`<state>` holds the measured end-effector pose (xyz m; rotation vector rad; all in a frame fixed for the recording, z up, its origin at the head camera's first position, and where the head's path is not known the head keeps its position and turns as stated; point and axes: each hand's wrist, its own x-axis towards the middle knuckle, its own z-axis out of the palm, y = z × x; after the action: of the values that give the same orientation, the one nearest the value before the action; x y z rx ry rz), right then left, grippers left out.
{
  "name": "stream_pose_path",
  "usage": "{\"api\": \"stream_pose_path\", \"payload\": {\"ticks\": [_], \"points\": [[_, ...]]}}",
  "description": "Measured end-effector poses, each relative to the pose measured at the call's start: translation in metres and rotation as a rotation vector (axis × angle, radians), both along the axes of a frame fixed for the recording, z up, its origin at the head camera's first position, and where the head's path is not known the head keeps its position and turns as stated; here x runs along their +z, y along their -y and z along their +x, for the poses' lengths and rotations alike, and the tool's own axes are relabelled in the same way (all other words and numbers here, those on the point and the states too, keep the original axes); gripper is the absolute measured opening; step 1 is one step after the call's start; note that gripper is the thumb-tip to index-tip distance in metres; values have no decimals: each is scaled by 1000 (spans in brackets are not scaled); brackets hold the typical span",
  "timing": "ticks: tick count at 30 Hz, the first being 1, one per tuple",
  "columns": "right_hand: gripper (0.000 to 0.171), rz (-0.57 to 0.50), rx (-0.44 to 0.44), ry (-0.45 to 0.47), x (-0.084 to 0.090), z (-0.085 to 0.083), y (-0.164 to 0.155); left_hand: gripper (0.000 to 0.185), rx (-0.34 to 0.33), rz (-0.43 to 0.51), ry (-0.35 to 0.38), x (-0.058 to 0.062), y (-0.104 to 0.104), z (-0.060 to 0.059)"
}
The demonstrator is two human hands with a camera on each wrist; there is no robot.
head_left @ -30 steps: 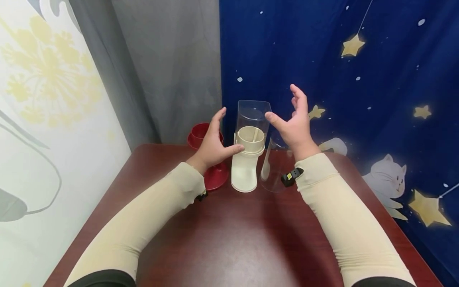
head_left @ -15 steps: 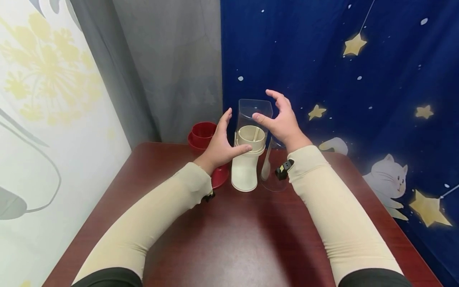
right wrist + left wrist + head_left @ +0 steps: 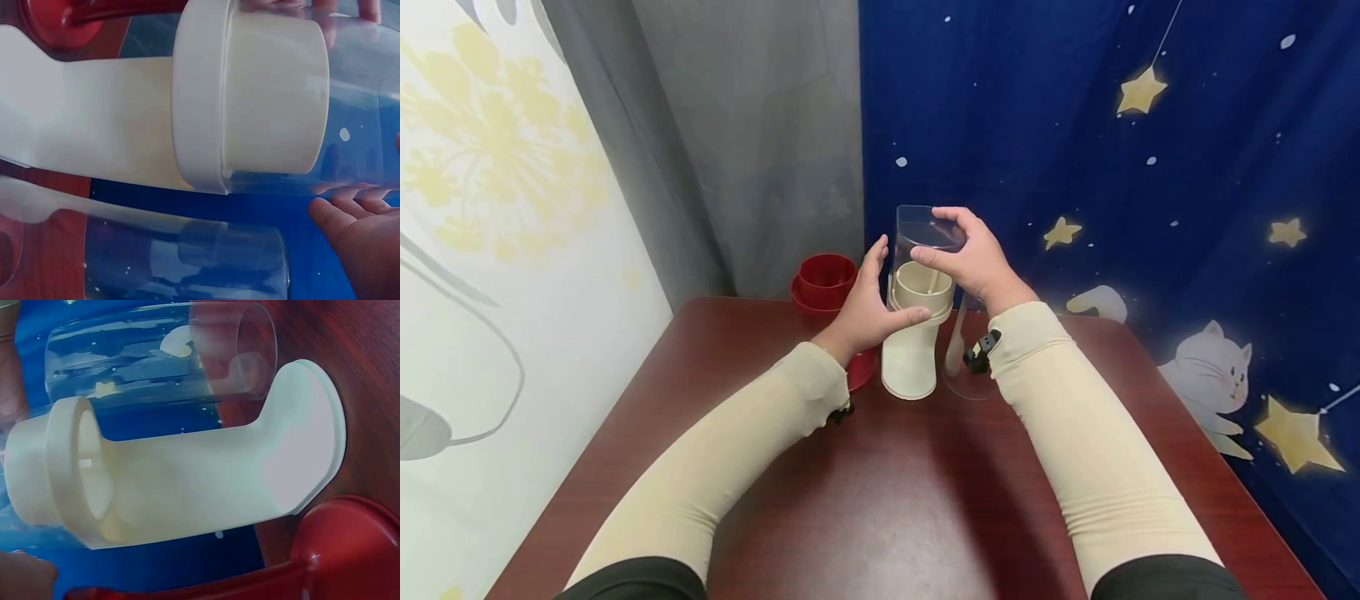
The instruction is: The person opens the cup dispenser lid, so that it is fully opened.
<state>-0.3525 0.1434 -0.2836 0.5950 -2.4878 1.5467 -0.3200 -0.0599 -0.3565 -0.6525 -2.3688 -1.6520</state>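
A cream stand (image 3: 910,354) with a wide collar (image 3: 922,293) is upright on the dark red table (image 3: 880,500). A clear container (image 3: 925,237) sits in the collar. My right hand (image 3: 936,237) grips the container's top, fingers curled over the far edge and thumb on the near side. My left hand (image 3: 901,279) cups the collar from the left with nearly straight fingers, its thumb (image 3: 913,316) by the collar's front. In the left wrist view the cream stand (image 3: 187,481) fills the frame. The right wrist view shows the collar (image 3: 200,94) and the clear container (image 3: 362,112).
A red cup-like piece (image 3: 826,279) stands behind my left hand, its red foot (image 3: 861,368) beside the stand. A clear cylinder (image 3: 962,371) holding a pale stick stands just right of the stand. Curtains hang close behind. The table's near half lies between my forearms.
My right hand came down and left from the air and closed on the clear container's top. The left hand stayed at the collar, edging slightly closer.
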Motion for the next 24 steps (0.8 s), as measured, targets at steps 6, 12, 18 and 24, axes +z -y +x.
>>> {"api": "stream_pose_path", "payload": {"ticks": [6,12,18,24], "points": [[75,-99,6,17,-9,-1,4,127,16,7,21,-12,-8,-4],[75,-152,-13,11,-14,-2,7,133,55,4,37,-27,-15,-9],[77,-178,-49,-6,-17,-1,8,136,69,9,36,-44,-23,-17],[77,-214,-68,-35,-22,-1,11,140,98,41,20,-55,-29,-26]]}}
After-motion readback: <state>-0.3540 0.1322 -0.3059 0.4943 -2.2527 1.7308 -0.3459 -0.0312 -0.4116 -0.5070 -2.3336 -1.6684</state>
